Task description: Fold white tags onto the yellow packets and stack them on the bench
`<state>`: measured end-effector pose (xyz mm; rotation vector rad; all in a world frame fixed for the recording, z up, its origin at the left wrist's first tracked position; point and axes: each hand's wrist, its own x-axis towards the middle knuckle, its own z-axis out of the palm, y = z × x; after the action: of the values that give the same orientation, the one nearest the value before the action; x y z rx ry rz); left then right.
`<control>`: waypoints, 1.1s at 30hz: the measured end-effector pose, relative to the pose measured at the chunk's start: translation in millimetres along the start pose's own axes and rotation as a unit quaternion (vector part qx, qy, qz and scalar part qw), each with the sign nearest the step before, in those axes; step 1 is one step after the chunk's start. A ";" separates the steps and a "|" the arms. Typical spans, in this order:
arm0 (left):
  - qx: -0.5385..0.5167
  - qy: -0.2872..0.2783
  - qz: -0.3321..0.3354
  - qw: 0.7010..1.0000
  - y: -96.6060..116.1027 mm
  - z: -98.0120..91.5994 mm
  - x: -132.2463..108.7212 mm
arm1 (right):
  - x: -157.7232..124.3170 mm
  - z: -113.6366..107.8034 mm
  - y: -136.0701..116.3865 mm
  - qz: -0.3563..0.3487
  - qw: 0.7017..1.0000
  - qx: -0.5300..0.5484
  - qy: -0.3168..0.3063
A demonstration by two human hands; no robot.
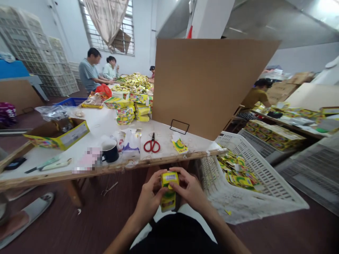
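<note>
Between my two hands, above my lap, is a yellow printed packet (168, 202) with a pale label on its upper part. My left hand (151, 195) grips its left side, thumb on the front. My right hand (189, 187) closes on the right side, its thumb over the front. Fingers hide part of the packet, and whether it is one packet or several together I cannot tell. Just beyond the hands, on the table, lie red-handled scissors (152, 145) and a small yellow packet (180, 145).
To my right stands a white plastic crate (286, 197) with many yellow packets inside. The table's wooden edge (106, 170) runs before me, with a dark mug (110, 152) and an open yellow box (66, 135). A large cardboard sheet (201, 84) stands upright. Several people work farther back.
</note>
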<state>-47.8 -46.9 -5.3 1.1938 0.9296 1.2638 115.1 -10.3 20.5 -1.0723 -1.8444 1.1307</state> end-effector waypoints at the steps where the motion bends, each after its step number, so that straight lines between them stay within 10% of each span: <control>1: -0.002 -0.006 -0.004 1.000 -0.2 0.9 -0.3 | 0.5 1.5 -0.8 0.013 1.000 -0.014 0.009; 13: -0.016 0.001 -0.013 1.000 -6.2 -2.4 0.8 | 8.1 11.9 2.6 0.037 0.981 -0.180 0.055; 28: -0.008 0.047 0.070 0.996 -1.1 -6.7 1.7 | 15.6 29.0 33.4 0.011 0.995 0.050 0.090; 33: 0.015 0.100 0.017 0.995 -11.2 -14.9 2.3 | 23.1 -43.7 34.0 -0.044 0.961 -0.194 0.193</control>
<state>-59.9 -41.6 -18.7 1.1239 1.0808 1.4200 153.4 34.1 8.4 -1.3069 -1.8085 0.4671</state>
